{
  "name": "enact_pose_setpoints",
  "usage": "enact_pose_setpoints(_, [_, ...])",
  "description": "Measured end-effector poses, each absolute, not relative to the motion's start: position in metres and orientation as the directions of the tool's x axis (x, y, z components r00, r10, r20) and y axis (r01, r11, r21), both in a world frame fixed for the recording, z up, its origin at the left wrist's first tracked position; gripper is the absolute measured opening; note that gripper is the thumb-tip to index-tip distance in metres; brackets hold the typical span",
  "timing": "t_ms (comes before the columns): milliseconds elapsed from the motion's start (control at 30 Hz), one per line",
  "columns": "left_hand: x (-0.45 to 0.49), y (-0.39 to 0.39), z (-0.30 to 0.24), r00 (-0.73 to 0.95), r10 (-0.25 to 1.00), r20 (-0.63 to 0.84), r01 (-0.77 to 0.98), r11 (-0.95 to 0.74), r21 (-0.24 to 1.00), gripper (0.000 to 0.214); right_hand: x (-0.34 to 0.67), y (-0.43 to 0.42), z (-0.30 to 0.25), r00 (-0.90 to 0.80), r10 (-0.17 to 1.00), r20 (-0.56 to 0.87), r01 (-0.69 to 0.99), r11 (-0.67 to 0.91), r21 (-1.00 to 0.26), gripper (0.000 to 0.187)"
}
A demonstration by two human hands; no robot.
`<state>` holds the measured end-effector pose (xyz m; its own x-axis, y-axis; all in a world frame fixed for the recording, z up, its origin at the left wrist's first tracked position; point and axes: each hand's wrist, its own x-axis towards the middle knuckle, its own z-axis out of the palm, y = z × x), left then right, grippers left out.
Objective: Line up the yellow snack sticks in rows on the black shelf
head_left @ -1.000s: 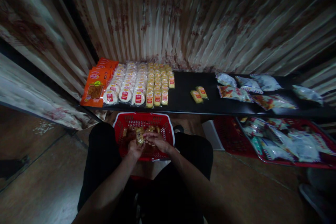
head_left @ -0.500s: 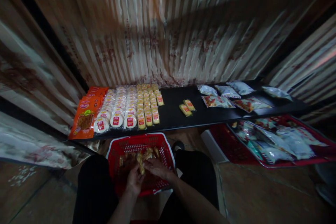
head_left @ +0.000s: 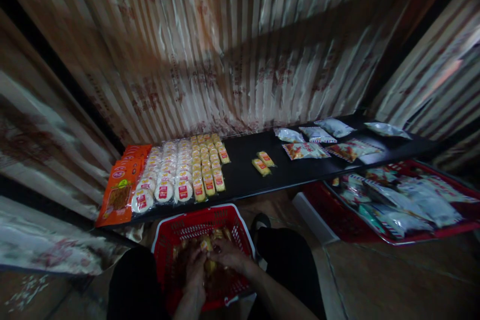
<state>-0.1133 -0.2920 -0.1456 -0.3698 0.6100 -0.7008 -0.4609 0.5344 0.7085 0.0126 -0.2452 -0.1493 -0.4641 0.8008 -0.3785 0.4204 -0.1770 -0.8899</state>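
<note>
Both hands are down inside a red plastic basket (head_left: pixel 168 232) that sits between my knees. My left hand (head_left: pixel 194 269) and my right hand (head_left: pixel 230 256) are closed around small yellow snack packets (head_left: pixel 206 246) from the heap in the basket. The fingers of the two hands meet over the same cluster of packets. Above the basket runs a black shelf (head_left: pixel 247 177) with rows of the same yellow packets (head_left: pixel 208 166), and two loose yellow packets (head_left: pixel 263 162) lie apart near its middle.
On the shelf's left lie round white cakes (head_left: pixel 165 176) in rows and orange packets (head_left: pixel 122 192). Silver and red snack bags (head_left: pixel 318 142) lie at its right. A larger red basket (head_left: pixel 397 200) full of bags stands on the floor at right. Striped curtain behind.
The view has tilted upward, so the basket and hands sit lower in frame. Both hands stay in the basket, gathering yellow packets closer together.
</note>
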Motion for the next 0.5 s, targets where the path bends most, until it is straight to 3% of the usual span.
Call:
enact_pose_setpoints(133, [-0.108, -0.291, -0.138, -0.340, 0.650, -0.680, -0.440, 0.529, 0.726, 0.034, 0.029, -0.229, -0.124, -0.585, 0.686, -0.432, 0.586, -0.011, -0.811, 0.023])
enact_pose_setpoints(233, [-0.099, -0.293, -0.130, -0.274, 0.734, -0.621, -0.440, 0.479, 0.760, 0.047, 0.047, -0.219, -0.107, -0.627, 0.661, -0.413, 0.583, 0.046, -0.811, 0.024])
enact_pose_setpoints(500, [-0.076, -0.288, -0.091, -0.252, 0.829, -0.498, -0.340, 0.406, 0.848, 0.064, 0.077, -0.215, -0.081, -0.681, 0.635, -0.364, 0.284, -0.228, -0.931, 0.020])
